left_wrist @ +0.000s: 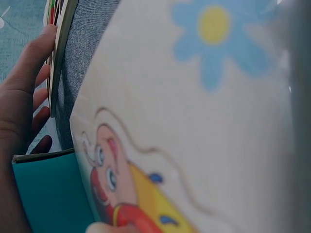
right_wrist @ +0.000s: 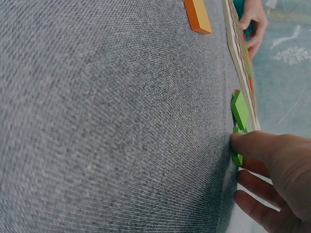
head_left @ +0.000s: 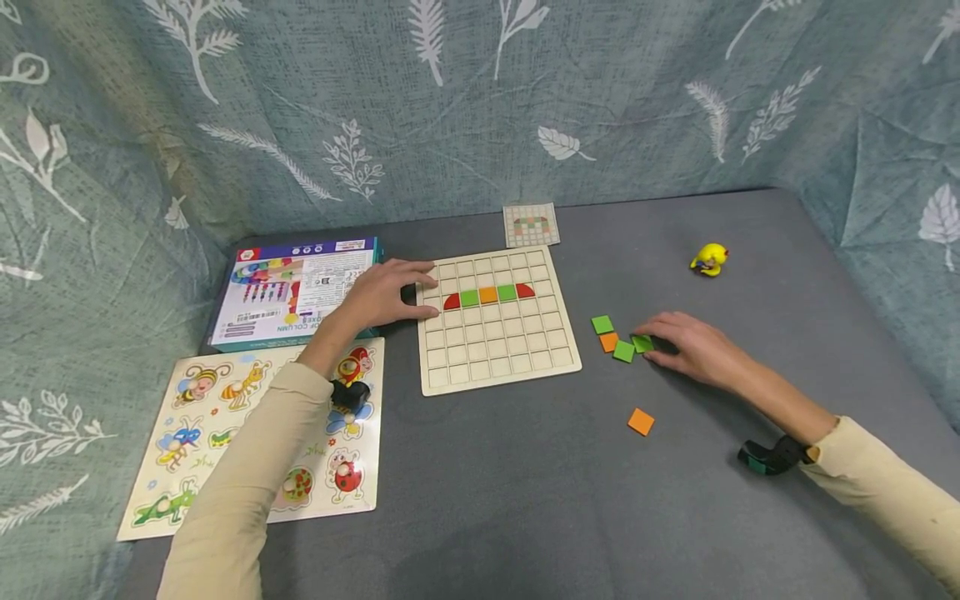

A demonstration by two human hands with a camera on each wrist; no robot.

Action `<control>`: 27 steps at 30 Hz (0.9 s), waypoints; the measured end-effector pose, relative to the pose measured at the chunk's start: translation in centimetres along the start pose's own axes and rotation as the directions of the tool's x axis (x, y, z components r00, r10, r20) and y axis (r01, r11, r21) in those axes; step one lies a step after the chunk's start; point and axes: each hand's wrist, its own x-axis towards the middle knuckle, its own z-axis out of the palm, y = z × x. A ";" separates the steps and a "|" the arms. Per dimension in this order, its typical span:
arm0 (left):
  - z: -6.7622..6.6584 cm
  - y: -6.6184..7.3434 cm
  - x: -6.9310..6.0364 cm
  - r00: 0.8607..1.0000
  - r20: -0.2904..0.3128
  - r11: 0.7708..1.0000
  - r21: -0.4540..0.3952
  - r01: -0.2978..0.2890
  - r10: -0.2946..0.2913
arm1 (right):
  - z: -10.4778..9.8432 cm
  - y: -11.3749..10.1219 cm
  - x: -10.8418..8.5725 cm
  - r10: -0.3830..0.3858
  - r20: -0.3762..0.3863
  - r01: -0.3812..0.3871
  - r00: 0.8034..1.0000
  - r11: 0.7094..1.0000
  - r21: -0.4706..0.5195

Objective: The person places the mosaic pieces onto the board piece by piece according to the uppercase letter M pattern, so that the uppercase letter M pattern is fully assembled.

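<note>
At the left edge of a wooden grid board (head_left: 498, 350), my left hand (head_left: 386, 293) rests with thumb and fingers spread, touching the edge. One row of the board carries a red curved piece (head_left: 452, 302), green and orange squares, and another red curved piece (head_left: 526, 290). To the right of the board, my right hand (head_left: 697, 348) pinches a green square tile (head_left: 642, 342) between thumb and fingers, low over the cloth. Beside it lie two more green tiles (head_left: 623, 351) and an orange tile (head_left: 608, 342). Nearer me lies a separate orange tile (head_left: 641, 422).
A small pattern card (head_left: 531, 225) lies behind the board. On the left are a printed toy box (head_left: 258, 304) and an insect peg puzzle (head_left: 315, 492), partly under my left arm. A yellow toy figure (head_left: 709, 259) stands at the back right, before the leaf-print curtain.
</note>
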 end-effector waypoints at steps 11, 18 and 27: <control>0.0 -0.1 0.1 1.000 0.006 1.000 -0.008 0.004 -0.004 | 0.5 0.8 0.1 -0.078 -0.109 0.075 0.991 0.997 -0.027; 0.0 -0.1 0.0 1.000 0.009 1.000 -0.011 0.015 -0.015 | 0.4 1.0 0.3 -0.122 -0.199 0.112 0.972 0.992 -0.061; 0.2 -0.2 0.1 1.000 0.007 1.000 -0.005 0.014 -0.014 | 0.3 0.8 0.5 -0.141 -0.245 0.127 0.959 0.989 -0.073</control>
